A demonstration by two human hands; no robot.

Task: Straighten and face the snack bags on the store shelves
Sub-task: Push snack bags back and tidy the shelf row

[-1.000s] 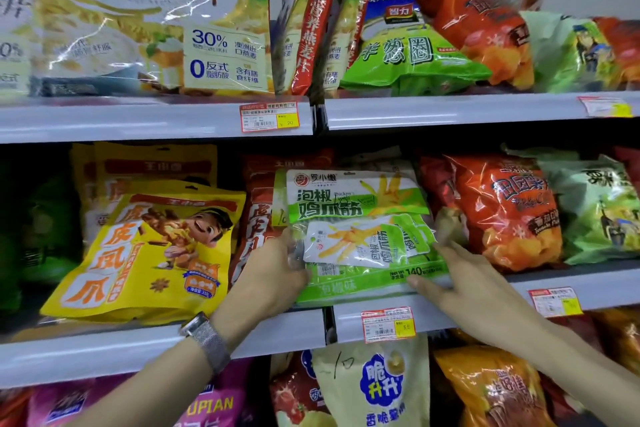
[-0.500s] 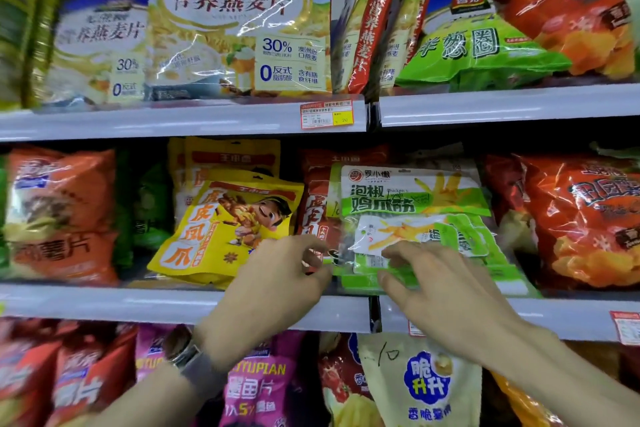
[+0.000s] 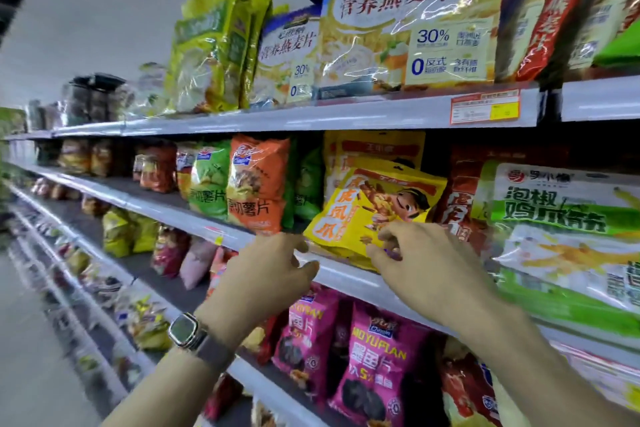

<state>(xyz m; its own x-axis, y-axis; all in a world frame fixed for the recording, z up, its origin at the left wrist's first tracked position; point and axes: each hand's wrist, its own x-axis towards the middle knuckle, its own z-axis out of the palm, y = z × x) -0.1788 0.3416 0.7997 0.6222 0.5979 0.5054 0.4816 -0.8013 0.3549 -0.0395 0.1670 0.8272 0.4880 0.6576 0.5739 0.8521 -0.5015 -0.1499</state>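
Note:
A yellow snack bag (image 3: 363, 208) with a cartoon face leans tilted at the front of the middle shelf (image 3: 346, 274). My right hand (image 3: 422, 263) has its fingertips pinched on the bag's lower right corner. My left hand (image 3: 273, 274), with a watch on the wrist, hovers at the shelf edge just left of the bag, fingers curled and holding nothing. The green and white snack bag (image 3: 561, 236) stands to the right, with no hand on it. A red bag (image 3: 460, 204) sits between the two.
Orange (image 3: 258, 184) and green (image 3: 207, 180) chip bags line the middle shelf to the left. Large oat bags (image 3: 408, 21) fill the top shelf. Pink bags (image 3: 374, 367) stand on the shelf below. The aisle floor (image 3: 31, 340) runs along the left.
Both hands left the green and white bag and moved left to the yellow bag. The view swung left, showing more of the aisle.

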